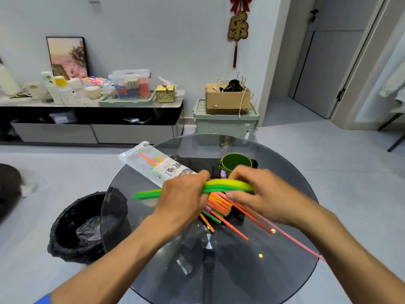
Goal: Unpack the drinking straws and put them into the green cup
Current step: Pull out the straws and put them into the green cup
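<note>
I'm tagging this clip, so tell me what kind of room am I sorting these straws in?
Most likely a home living room. A low media cabinet along the wall holds household clutter, a red hanging ornament decorates the wall, and you work at a small round glass table beside a lined bin.

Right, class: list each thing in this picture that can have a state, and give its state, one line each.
Green and yellow straws: bunched, held level by both hands.
Left hand: fingers curled round the bunch.
Right hand: gripping the bunch's other end.
Green cup: upright, no straws visible inside.
Straw packet: lying flat, a few straws inside.
Orange and pink straws: loose on the glass table.
Black bin: open, lined.
</note>
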Demonstrator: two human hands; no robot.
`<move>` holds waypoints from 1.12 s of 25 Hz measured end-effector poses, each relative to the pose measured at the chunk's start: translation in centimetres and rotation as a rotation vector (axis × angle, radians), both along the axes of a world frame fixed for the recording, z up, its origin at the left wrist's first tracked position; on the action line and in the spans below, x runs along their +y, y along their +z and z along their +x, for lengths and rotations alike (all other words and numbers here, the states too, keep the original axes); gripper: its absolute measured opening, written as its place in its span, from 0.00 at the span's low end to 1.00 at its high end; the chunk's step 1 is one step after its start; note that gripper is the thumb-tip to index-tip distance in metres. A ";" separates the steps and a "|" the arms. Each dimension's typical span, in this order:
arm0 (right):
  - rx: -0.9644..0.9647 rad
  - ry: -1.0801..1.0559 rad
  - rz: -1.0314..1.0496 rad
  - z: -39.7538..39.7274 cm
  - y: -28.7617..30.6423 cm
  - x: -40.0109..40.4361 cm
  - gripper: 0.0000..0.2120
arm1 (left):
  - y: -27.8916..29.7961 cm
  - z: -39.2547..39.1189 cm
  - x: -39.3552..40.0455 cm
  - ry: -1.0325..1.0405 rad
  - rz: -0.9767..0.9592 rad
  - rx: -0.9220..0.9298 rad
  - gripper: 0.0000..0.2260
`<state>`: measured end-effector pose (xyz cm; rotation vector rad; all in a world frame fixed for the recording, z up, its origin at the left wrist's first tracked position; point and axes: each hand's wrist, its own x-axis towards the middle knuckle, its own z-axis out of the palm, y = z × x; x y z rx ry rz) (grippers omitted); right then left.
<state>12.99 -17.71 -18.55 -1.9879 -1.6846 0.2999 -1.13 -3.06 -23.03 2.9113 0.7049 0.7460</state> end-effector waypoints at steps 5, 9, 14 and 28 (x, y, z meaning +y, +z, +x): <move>-0.005 -0.328 -0.443 5.3 -0.8 -2.4 0.12 | 0.6 -1.1 3.5 0.084 -0.853 -0.621 0.25; 0.004 -0.340 -0.798 4.1 -5.7 -1.6 0.06 | -0.1 -1.1 2.5 -0.017 -0.938 -0.598 0.24; -0.246 -0.408 -0.540 3.0 -4.6 -0.3 0.09 | -0.4 -0.6 1.8 -0.133 -0.855 -0.564 0.25; -0.486 -0.285 -0.043 0.9 6.2 -4.3 0.08 | 3.4 2.3 -1.3 -0.149 0.080 -0.222 0.29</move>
